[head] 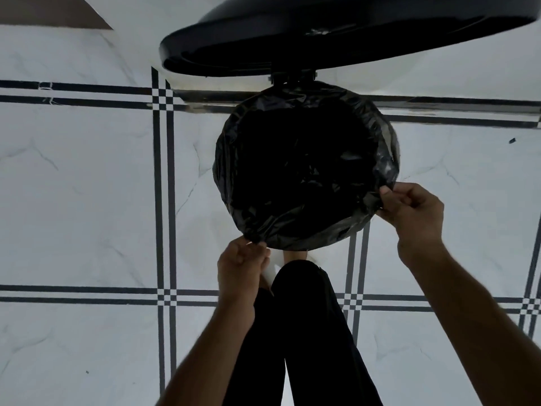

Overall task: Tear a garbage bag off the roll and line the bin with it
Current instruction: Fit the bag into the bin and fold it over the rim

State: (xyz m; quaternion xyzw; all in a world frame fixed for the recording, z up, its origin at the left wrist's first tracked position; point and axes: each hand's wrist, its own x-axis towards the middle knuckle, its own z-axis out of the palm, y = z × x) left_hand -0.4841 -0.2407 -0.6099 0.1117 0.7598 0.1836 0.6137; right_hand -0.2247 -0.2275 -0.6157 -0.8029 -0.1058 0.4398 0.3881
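A round bin stands on the floor in front of me, its walls hidden under a black garbage bag (304, 230) folded over the rim all around. The bag's inside is dark and crumpled. The bin's black lid (336, 33) is raised at the back on its hinge (292, 76). My left hand (241, 268) pinches a gathered fold of the bag at the near left rim. My right hand (412, 209) pinches the bag's edge at the near right rim. The roll is not in view.
The floor (87, 186) is white marble-look tile with black double lines. My legs in black trousers (304, 332) stand close to the bin, with a foot under its near edge. A dark brown surface (52, 13) shows at the top left.
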